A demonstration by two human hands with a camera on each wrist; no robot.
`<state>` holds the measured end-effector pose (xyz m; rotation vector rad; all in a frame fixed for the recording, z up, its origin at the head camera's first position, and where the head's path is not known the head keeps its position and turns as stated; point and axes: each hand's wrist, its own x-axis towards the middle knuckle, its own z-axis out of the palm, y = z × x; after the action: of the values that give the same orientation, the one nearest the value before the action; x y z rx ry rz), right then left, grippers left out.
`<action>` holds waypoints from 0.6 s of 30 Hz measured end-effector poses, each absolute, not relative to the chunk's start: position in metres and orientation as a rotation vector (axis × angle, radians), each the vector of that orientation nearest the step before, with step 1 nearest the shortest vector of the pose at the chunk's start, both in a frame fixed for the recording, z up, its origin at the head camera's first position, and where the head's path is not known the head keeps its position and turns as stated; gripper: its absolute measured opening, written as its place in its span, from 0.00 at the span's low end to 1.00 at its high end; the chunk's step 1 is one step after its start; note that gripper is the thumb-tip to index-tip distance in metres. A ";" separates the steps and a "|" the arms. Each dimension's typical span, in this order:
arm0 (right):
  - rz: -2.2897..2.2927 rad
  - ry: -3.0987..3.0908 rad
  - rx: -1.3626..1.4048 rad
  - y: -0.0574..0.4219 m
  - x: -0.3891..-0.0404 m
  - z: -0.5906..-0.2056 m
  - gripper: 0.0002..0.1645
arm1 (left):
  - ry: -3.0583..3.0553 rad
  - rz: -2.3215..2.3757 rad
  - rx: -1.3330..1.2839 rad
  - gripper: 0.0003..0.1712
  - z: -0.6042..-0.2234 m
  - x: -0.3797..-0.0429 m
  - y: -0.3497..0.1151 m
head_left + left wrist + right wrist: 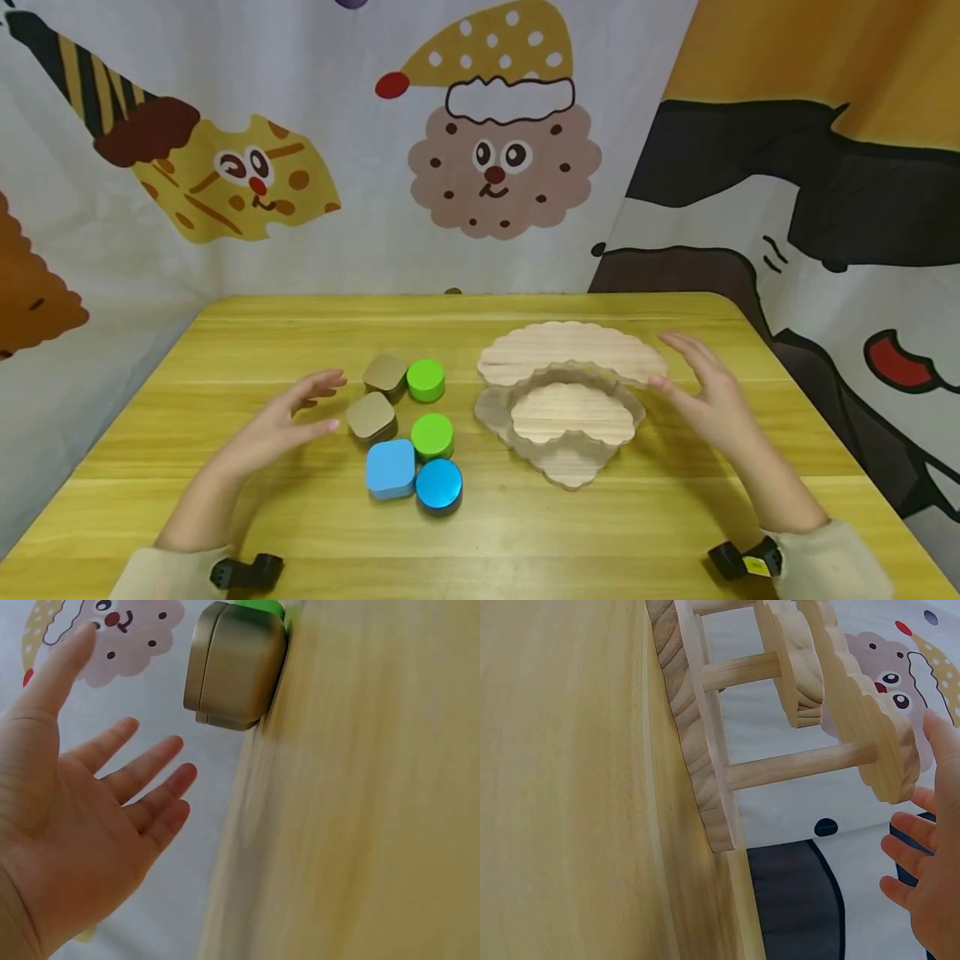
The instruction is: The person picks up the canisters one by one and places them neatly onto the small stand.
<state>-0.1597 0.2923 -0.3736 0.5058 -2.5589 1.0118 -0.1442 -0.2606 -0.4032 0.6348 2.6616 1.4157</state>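
Observation:
My left hand (279, 423) hovers with relaxed fingers just left of two gold tins with rounded square lids, the front one (372, 417) being closest to the thumb. To their right stand two round green tins (426, 380). In front of these sit a light-blue square tin (391, 470) and a round blue tin (439, 484). A pale wooden tiered stand (572, 350) with scalloped shelves is at the right; round posts (802, 765) join its shelves to the base. My right hand (705, 396) is spread beside the stand's right end, thumb close to the upper shelf, holding nothing.
Everything stands on a wood-grain table (547, 550) with rounded far corners. Behind it hangs a curtain (360, 258) printed with cartoon food figures. Each wrist wears a black camera, the left one (247, 572) at the table's near side.

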 end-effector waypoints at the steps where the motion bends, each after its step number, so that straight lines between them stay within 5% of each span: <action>1: 1.022 -2.563 0.501 0.292 -0.160 -0.374 0.36 | 2.645 1.422 0.632 0.38 -0.405 -0.144 -0.261; 18: 1.023 -2.539 0.444 0.287 -0.159 -0.382 0.35 | 2.466 1.472 0.580 0.37 -0.425 -0.150 -0.260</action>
<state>-0.1594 0.2866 -0.3822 0.4444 -2.5388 1.0230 -0.1502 -0.2598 -0.4246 0.5800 2.4659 1.4719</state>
